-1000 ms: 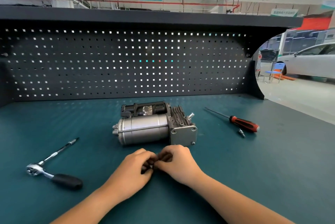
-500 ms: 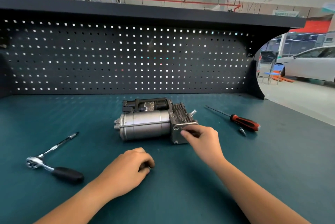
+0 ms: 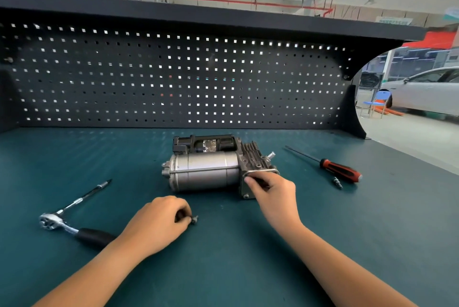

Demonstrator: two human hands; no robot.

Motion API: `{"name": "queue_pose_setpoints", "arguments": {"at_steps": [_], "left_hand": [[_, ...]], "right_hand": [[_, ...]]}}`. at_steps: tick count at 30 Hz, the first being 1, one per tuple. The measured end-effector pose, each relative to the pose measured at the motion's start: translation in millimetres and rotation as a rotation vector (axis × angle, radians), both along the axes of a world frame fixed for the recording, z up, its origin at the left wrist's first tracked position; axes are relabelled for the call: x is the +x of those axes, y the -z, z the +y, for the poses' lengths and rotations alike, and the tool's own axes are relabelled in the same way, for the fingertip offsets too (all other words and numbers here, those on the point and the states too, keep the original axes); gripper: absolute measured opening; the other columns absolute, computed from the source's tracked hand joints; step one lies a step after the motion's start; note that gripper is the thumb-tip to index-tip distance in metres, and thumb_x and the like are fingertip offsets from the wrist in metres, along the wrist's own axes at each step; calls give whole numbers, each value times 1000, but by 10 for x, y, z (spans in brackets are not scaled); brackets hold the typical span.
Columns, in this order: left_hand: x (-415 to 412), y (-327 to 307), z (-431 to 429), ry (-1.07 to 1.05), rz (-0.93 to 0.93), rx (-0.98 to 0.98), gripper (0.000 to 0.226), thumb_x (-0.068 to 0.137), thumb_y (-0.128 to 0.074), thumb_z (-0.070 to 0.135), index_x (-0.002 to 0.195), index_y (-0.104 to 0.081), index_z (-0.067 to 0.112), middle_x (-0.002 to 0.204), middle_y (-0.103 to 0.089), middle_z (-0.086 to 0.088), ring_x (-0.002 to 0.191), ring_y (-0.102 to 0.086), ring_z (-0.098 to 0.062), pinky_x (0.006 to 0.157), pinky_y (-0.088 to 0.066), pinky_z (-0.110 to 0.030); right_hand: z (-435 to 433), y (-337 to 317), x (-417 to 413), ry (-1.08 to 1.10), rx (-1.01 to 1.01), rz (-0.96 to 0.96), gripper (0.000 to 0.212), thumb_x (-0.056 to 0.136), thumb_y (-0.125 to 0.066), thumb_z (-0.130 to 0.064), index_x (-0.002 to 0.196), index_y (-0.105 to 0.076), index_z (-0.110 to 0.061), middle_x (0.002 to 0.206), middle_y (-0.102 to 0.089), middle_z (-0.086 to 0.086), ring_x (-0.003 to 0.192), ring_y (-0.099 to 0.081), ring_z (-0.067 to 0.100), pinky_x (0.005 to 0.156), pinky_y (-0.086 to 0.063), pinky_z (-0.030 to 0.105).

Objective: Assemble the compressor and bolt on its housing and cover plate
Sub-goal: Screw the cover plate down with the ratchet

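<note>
The compressor (image 3: 206, 170) lies on its side on the green bench, a silver cylinder with a black top part and a finned head at its right end. Its square cover plate (image 3: 248, 191) faces me. My right hand (image 3: 272, 190) presses a small dark bolt against the plate's upper left corner with thumb and fingertips. My left hand (image 3: 159, 219) rests curled on the bench in front of the compressor, closed around small bolts (image 3: 193, 219), one of which pokes out at the fingertips.
A ratchet wrench (image 3: 67, 222) with a long extension lies at the left. A red-and-black screwdriver (image 3: 340, 170) and a small bit (image 3: 337, 182) lie at the right. A black pegboard (image 3: 173, 78) walls the back of the bench.
My hands were together in front of the compressor one second ago. The right hand then moved up to the cover plate with a bolt; the left stayed low on the bench.
</note>
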State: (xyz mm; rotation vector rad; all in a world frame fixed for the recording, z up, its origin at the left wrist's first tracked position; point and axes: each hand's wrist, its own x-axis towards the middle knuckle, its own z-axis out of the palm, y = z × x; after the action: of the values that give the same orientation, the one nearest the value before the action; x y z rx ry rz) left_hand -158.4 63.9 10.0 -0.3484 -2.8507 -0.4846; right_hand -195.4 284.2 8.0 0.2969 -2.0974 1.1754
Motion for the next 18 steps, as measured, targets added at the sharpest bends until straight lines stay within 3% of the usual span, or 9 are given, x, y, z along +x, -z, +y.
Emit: {"name": "queue_pose_setpoints", "arguments": {"at_steps": [4, 7, 9, 11, 14, 18], "left_hand": [[-23, -86, -129, -94, -18, 40, 12, 86, -58, 37, 76, -55, 41, 79, -57, 23, 80, -56, -2, 73, -46, -22], [-84, -168, -496, -250, 18, 76, 2, 84, -63, 39, 84, -61, 37, 92, -66, 15, 88, -60, -10, 79, -47, -25], [-174, -156, -865, -417, 1, 49, 20, 83, -63, 41, 100, -64, 29, 110, -65, 3, 103, -58, -19, 88, -47, -31], [-265, -93, -1236, -597, -72, -32, 35, 83, -62, 45, 112, -61, 26, 120, -57, -6, 114, -52, -28, 93, -45, -40], [-348, 44, -1603, -780, -197, -13, 31, 80, -64, 46, 89, -59, 17, 103, -57, -11, 103, -54, -33, 88, -47, -43], [-408, 162, -1817, -788, -145, 174, 20, 79, -70, 17, 62, -62, 10, 72, -62, -13, 76, -59, -31, 67, -47, -33]], "right_hand": [[11, 0, -38, 1, 25, -54, 9, 81, -73, -21, 75, -66, -18, 64, -56, -22, 63, -54, -5, 61, -39, 3], [55, 1, -46, 66, 123, -88, 24, 83, -69, -32, 71, -63, -12, 61, -61, -7, 60, -55, 13, 58, -39, 22], [45, 1, -35, 90, 237, -71, 29, 88, -63, -33, 79, -67, -6, 71, -68, 4, 68, -59, 25, 62, -39, 32], [24, -7, -27, 80, 313, -76, 29, 93, -55, -32, 88, -67, -6, 83, -69, 8, 78, -60, 29, 65, -37, 33], [29, -13, -20, 59, 385, -82, 28, 95, -50, -32, 94, -64, -8, 90, -68, 6, 83, -59, 27, 68, -38, 32], [55, -39, -9, 38, 438, -61, 28, 98, -45, -29, 98, -64, -8, 94, -68, 9, 85, -59, 30, 71, -39, 35]]}}
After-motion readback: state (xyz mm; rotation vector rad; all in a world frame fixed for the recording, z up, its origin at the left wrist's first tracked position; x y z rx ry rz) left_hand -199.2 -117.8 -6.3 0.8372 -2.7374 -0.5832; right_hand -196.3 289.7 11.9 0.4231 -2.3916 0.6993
